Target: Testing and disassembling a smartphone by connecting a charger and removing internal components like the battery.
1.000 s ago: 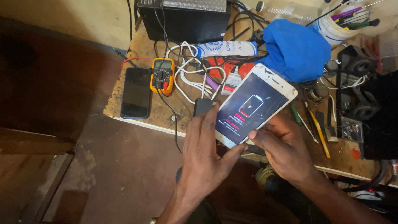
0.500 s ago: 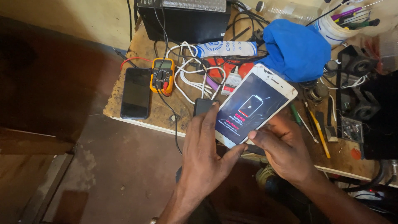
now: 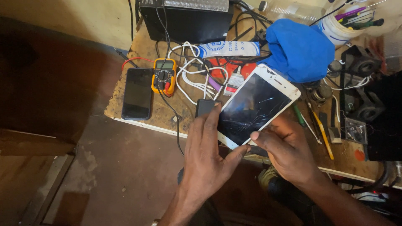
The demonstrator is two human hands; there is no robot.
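Head view: both hands hold white phone (image 3: 255, 109) tilted over worktop (image 3: 167, 115) edge, cracked screen dark. Left hand (image 3: 207, 157) grip closed on its lower-left edge, right hand (image 3: 284, 152) grip closed on bottom corner. Yellow multimeter (image 3: 164, 76) and black phone (image 3: 137, 93) lie left.

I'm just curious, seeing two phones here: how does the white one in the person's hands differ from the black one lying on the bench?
The white phone has a white frame and a cracked screen; the black phone is all dark, with no cracks that I can make out. The white phone is held tilted above the workbench between the left hand and right hand; the black phone lies flat, untouched, beside the yellow multimeter. Both screens are dark.
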